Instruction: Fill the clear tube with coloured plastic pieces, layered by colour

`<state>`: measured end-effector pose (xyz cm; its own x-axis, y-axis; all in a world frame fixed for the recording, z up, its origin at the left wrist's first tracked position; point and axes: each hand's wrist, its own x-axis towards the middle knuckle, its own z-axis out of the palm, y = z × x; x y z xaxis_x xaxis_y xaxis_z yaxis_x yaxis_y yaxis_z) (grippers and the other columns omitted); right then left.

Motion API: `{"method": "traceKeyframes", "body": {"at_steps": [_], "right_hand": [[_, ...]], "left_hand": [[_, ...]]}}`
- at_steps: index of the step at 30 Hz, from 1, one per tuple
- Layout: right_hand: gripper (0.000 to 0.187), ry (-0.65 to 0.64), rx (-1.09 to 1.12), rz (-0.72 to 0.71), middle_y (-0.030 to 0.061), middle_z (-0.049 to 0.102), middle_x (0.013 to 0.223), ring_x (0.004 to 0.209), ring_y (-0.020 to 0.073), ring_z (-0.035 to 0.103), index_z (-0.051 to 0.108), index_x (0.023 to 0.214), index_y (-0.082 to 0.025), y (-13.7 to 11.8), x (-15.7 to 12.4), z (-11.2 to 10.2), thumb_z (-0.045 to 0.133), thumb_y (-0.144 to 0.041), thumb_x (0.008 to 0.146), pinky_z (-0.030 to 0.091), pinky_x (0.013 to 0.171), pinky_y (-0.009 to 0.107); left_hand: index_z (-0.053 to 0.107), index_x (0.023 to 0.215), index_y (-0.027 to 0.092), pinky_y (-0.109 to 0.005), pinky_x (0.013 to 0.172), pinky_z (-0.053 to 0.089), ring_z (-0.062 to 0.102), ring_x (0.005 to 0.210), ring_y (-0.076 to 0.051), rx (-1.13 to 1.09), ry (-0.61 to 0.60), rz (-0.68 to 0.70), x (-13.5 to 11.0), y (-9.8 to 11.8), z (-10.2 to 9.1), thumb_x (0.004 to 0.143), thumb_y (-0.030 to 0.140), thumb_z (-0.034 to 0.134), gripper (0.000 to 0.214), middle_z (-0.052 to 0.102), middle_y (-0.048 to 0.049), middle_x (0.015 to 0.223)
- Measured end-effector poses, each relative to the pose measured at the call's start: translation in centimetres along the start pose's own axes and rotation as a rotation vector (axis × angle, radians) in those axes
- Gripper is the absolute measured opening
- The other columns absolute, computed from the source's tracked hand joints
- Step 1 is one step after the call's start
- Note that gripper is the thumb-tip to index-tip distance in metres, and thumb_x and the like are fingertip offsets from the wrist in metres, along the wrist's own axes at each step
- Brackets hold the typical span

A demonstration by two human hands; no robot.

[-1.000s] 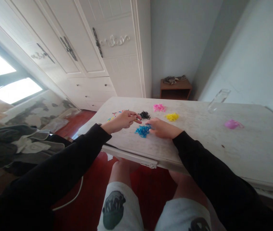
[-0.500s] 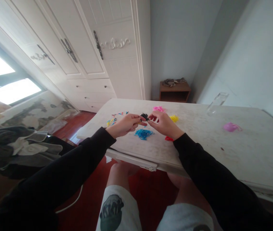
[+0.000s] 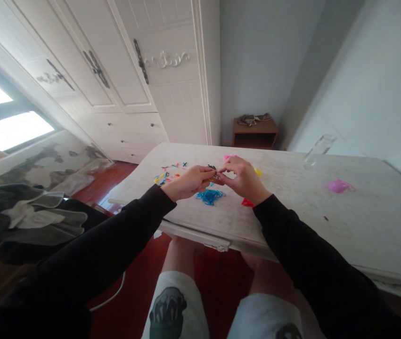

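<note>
My left hand (image 3: 196,180) and my right hand (image 3: 240,178) meet over the table, thumbs and forefingers pinched almost tip to tip. Whatever is between the fingertips is too small to make out. Partly hidden behind them is a dark heap (image 3: 212,167) of small strands. Just below the fingers lies a heap of blue loops (image 3: 210,197), like small rubber bands. Around my right hand, red pieces (image 3: 247,203), yellow pieces (image 3: 257,172) and pink pieces (image 3: 229,157) show in part. Scattered mixed-colour bits (image 3: 167,177) lie left of my left hand.
On the white table (image 3: 292,226), a purple pouch-like thing (image 3: 339,186) lies to the right. A clear glass vessel (image 3: 319,150) leans near the wall. Beyond stand a brown nightstand (image 3: 255,129) and a white wardrobe (image 3: 179,103). Grey clothes (image 3: 37,221) are piled at the left.
My hands have come closer together, the fingertips now nearly touching, and cover more of the dark heap. My left hand has shifted slightly right. The view has tilted a little.
</note>
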<state>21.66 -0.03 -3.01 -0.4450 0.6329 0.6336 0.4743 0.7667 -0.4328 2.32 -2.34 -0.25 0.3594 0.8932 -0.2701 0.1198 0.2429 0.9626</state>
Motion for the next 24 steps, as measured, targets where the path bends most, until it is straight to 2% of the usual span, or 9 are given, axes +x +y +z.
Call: {"method": "traceKeyframes", "body": {"at_steps": [2,4,7,9,11,14,19,21,24], "right_hand": [[0.012,0.043,-0.009,0.024,0.0054,0.065,0.083,0.084,0.0210,0.060,0.070,0.079,-0.020,-0.2,0.1,-0.3,0.065,-0.018,0.090,0.045,0.075,0.033],[0.013,0.091,-0.007,0.041,0.0055,0.065,0.084,0.083,0.0205,0.060,0.067,0.078,-0.020,-0.2,0.1,-0.5,0.063,-0.017,0.090,0.045,0.073,0.032],[0.013,0.130,0.003,0.068,0.0052,0.064,0.083,0.080,0.0196,0.059,0.065,0.078,-0.020,0.0,0.1,-0.7,0.062,-0.016,0.089,0.045,0.071,0.032],[0.013,0.131,0.004,0.080,0.0047,0.063,0.082,0.079,0.0193,0.059,0.065,0.077,-0.021,0.2,0.1,-0.7,0.062,-0.016,0.089,0.045,0.071,0.032],[0.013,0.117,0.001,0.082,0.0046,0.063,0.082,0.079,0.0194,0.059,0.064,0.076,-0.021,0.3,0.1,-0.6,0.062,-0.015,0.088,0.045,0.071,0.032],[0.013,0.098,-0.012,0.082,0.0047,0.063,0.081,0.079,0.0196,0.059,0.064,0.076,-0.020,0.5,0.0,-0.5,0.063,-0.015,0.087,0.044,0.070,0.032],[0.013,0.100,-0.029,0.076,0.0049,0.063,0.080,0.079,0.0194,0.059,0.065,0.076,-0.020,0.6,0.0,-0.5,0.064,-0.015,0.087,0.044,0.071,0.032],[0.013,0.092,-0.017,0.083,0.0051,0.064,0.081,0.079,0.0193,0.059,0.065,0.076,-0.020,0.5,0.0,-0.6,0.064,-0.015,0.087,0.044,0.070,0.032],[0.013,0.077,0.038,0.098,0.0049,0.065,0.083,0.078,0.0181,0.059,0.065,0.075,-0.020,0.4,0.0,-0.6,0.064,-0.015,0.087,0.045,0.069,0.031]], "left_hand": [[0.066,0.090,0.011,-0.020,0.042,0.017,0.026,0.039,-0.002,0.058,0.016,0.012,0.2,-0.1,-0.4,0.105,0.020,0.046,0.026,0.060,-0.0016,0.063],[0.069,0.095,0.011,-0.021,0.043,0.018,0.026,0.039,-0.004,0.145,0.045,0.019,0.7,-0.5,-1.1,0.104,0.021,0.046,0.026,0.052,0.0029,0.057],[0.073,0.092,0.011,-0.023,0.045,0.025,0.030,0.041,-0.008,0.489,0.119,0.078,1.9,-1.6,-2.2,0.100,0.019,0.046,0.029,0.040,0.0060,0.050],[0.075,0.085,0.012,-0.025,0.053,0.037,0.044,0.050,-0.011,0.777,0.159,0.175,2.8,-2.5,-2.8,0.095,0.015,0.048,0.029,0.051,0.0014,0.055],[0.076,0.084,0.013,-0.027,0.070,0.048,0.060,0.069,-0.016,0.900,0.171,0.252,3.6,-3.2,-3.0,0.092,0.012,0.050,0.027,0.067,-0.0053,0.072],[0.077,0.087,0.014,-0.029,0.086,0.051,0.067,0.089,-0.020,1.016,0.133,0.320,4.3,-3.7,-2.8,0.092,0.013,0.048,0.029,0.075,-0.0096,0.091],[0.077,0.082,0.013,-0.026,0.069,0.046,0.056,0.064,-0.015,1.037,0.048,0.242,3.7,-3.3,-2.4,0.093,0.014,0.045,0.034,0.063,-0.0029,0.066],[0.076,0.081,0.012,-0.026,0.062,0.041,0.049,0.057,-0.014,0.960,0.076,0.222,3.3,-2.9,-2.4,0.093,0.015,0.045,0.034,0.055,0.0002,0.059],[0.075,0.094,0.011,-0.026,0.057,0.036,0.041,0.052,-0.012,0.786,0.153,0.241,2.8,-2.0,-2.1,0.096,0.021,0.043,0.033,0.048,0.0036,0.056]]}}
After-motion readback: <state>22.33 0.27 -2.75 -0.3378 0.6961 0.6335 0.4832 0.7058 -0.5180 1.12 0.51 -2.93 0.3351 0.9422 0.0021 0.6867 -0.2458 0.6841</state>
